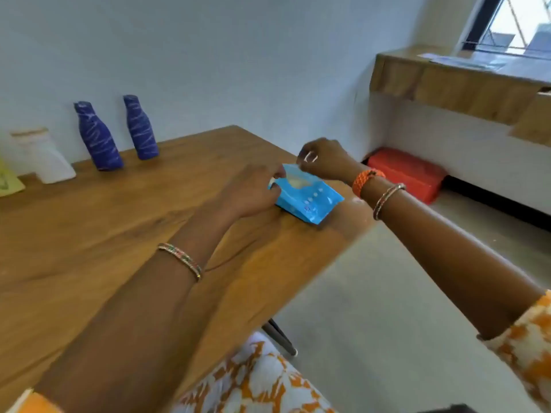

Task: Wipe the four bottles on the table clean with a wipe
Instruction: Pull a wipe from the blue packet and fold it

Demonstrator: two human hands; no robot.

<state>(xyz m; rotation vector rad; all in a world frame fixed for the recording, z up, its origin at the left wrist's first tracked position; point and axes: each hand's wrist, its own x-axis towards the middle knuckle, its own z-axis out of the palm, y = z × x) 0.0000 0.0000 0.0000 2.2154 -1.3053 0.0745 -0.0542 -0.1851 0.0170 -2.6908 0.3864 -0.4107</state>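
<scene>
1. We see a blue wipe pack (307,198) lying on the wooden table (119,234), near its right edge and toward the far right corner.
2. Our left hand (250,192) holds the pack down at its left end, fingers curled onto it.
3. Our right hand (323,158) hovers just above the pack's far end, fingers pinched together at the opening; blur hides whether a wipe sits between them.
4. Along the far edge stand two blue bottles (98,135) (140,128), upright and side by side.
5. Left of them, a white bottle (44,156) by the far left edge, and a yellow item (7,180) cut off by the frame.
</scene>
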